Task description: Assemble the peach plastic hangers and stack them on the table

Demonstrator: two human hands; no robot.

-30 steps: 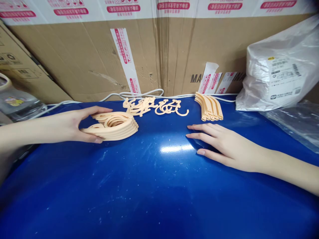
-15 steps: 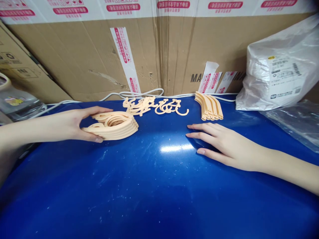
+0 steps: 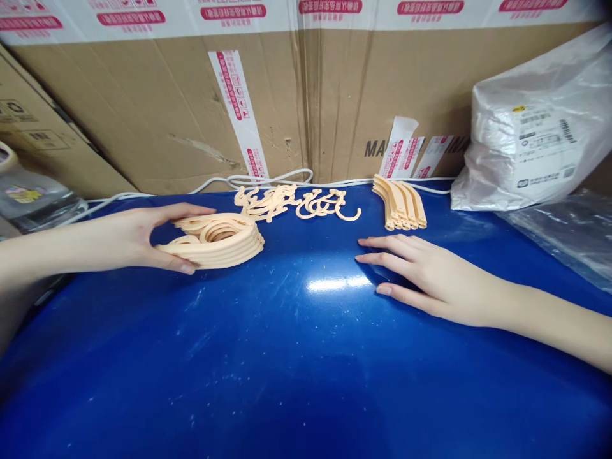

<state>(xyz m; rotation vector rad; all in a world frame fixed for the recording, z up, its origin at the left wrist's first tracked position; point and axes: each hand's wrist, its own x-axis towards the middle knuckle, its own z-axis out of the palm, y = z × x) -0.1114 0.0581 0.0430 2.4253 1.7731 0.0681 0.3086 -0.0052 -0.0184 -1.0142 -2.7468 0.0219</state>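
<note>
My left hand rests around the left end of a stack of beige plastic hanger pieces, one finger along the far side and the thumb along the near side. The pieces are curved, looped and lie flat on one another on the blue table. My right hand lies palm down on the table, fingers spread, with nothing in it. Just beyond its fingers stands a bundle of slim curved beige hanger arms. Between the hands, farther back, lie a heap of beige plastic hooks and a smaller group of hooks.
Cardboard walls off the back of the table, with a white cable along its foot. A white plastic-wrapped parcel stands at the back right, beside clear plastic film. A transparent container is at the left edge.
</note>
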